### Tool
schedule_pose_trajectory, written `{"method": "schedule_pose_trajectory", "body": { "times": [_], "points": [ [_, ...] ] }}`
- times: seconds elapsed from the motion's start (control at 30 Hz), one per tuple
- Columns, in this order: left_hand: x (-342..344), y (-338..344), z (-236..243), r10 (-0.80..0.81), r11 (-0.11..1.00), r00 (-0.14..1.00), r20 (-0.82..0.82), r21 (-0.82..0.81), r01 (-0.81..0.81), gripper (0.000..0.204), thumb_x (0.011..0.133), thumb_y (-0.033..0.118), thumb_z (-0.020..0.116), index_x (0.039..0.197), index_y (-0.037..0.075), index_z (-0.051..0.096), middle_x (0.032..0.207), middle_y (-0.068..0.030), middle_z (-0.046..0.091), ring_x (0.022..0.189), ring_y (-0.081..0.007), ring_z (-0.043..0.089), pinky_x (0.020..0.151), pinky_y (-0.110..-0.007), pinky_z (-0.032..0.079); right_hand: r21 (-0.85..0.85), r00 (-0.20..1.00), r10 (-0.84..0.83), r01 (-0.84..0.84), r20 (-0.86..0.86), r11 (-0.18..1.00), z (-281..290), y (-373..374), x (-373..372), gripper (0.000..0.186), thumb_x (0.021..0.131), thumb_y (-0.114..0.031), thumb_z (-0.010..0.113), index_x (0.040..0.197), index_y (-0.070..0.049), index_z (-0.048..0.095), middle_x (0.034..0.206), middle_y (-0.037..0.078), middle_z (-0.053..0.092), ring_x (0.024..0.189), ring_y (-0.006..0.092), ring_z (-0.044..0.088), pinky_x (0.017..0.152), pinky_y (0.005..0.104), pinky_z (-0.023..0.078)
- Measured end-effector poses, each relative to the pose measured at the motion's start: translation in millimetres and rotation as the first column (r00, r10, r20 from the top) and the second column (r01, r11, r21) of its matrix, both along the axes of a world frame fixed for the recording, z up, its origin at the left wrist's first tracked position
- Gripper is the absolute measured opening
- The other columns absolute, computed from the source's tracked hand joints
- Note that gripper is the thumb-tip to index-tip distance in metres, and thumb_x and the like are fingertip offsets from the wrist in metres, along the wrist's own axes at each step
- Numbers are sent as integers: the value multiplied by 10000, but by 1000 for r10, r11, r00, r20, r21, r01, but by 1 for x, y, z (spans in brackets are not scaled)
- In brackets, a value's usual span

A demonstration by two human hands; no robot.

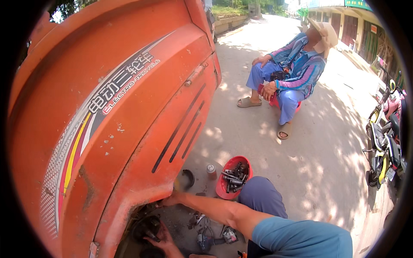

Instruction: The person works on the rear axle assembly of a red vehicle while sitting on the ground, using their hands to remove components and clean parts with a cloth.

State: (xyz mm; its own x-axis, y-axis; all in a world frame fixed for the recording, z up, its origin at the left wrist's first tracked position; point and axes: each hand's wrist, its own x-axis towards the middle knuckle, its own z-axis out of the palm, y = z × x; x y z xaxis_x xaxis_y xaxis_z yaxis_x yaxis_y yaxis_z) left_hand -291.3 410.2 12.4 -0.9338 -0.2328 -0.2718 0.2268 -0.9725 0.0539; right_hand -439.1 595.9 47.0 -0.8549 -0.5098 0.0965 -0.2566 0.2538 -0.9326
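A large orange tricycle body panel [142, 150] fills the left side, and both my hands are at its lower edge. My right hand [173, 199] reaches across to the panel's bottom corner; its fingers are mostly hidden in shadow there, beside what looks like a thin metal piece. Lower down, my left hand [164, 241] is curled against a dark, round, greasy part [146, 228] under the panel. Shade hides much of that part, and I cannot make out its exact kind.
A red basin [234, 177] of metal sockets and tools stands by my knee, next to a spray can [211, 171] and a black round dish [186, 178]. Dirty tools and rags [206, 236] lie below my arm. A seated person [297, 73] faces away; parked two-wheelers [385, 137] line the right.
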Motion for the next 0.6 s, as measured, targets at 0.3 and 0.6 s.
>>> {"method": "schedule_pose_trajectory", "body": {
  "times": [0.3,0.6],
  "points": [
    [7,14,22,115,993,982,151,-13,-115,742,754,452,826,1355,122,542,1416,-114,529,1330,-332,467,1115,-518,385,-291,789,-69,305,610,907,-11,0,38,267,864,-276,746,767,-41,663,595,37,554,514,145,531,467,310,405],
    [13,11,1,-72,986,997,-39,-153,65,805,734,460,832,1385,98,526,1434,-108,524,1358,-329,437,1157,-512,325,-482,532,153,563,833,671,-65,-7,34,185,839,-196,783,858,-35,693,613,33,546,489,148,479,451,310,369]
  ]
}}
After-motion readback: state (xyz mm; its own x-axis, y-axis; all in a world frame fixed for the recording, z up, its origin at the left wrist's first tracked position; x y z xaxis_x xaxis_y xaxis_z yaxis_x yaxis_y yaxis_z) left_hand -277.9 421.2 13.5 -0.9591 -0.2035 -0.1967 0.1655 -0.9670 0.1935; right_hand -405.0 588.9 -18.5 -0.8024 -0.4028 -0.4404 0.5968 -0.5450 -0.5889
